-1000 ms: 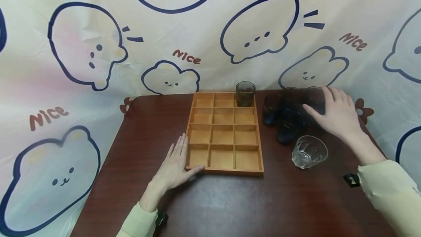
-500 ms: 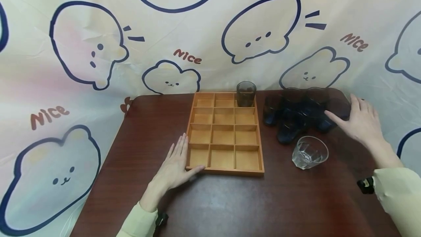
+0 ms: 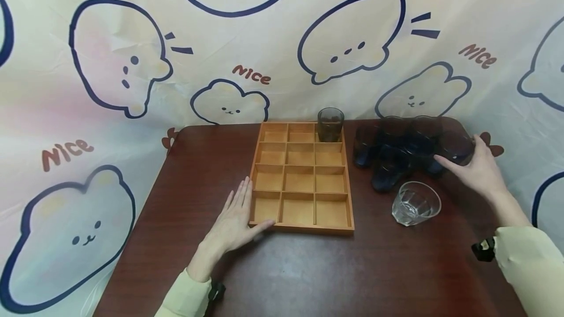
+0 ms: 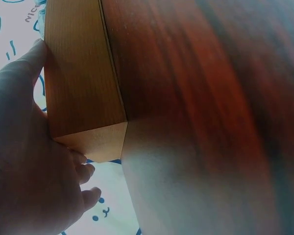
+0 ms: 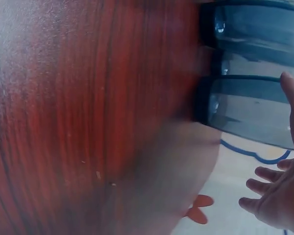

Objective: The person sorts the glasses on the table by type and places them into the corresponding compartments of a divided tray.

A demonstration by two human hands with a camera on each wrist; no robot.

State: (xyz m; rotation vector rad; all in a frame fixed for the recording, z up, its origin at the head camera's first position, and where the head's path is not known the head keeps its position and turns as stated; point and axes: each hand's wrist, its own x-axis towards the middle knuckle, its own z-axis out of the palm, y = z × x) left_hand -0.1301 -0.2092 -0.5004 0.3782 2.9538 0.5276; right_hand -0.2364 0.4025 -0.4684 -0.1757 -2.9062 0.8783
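My left hand (image 3: 231, 224) rests along the left side of a wooden tray (image 3: 308, 230) divided into square compartments. Its fingers are straight and its thumb lies by the front corner; in the left wrist view the hand is against the tray's side wall (image 4: 83, 73). A dark tinted glass (image 3: 330, 128) stands in the back right compartment. My right hand (image 3: 482, 172) is spread around the rightmost dark glass (image 3: 456, 147). In the right wrist view, the thumb overlaps that glass (image 5: 250, 110) while the other fingers show apart from it.
Several more dark glasses (image 3: 389, 160) stand close together right of the tray, partly overlapping in view. In front of them is a clear faceted glass (image 3: 416, 204). All stand on a dark reddish-brown table (image 3: 282, 278), with a printed cloth (image 3: 273, 38) behind.
My right hand has moved right from over the dark glasses to beside the rightmost one, then slightly left towards it. The left hand, tray and glasses have stayed put.
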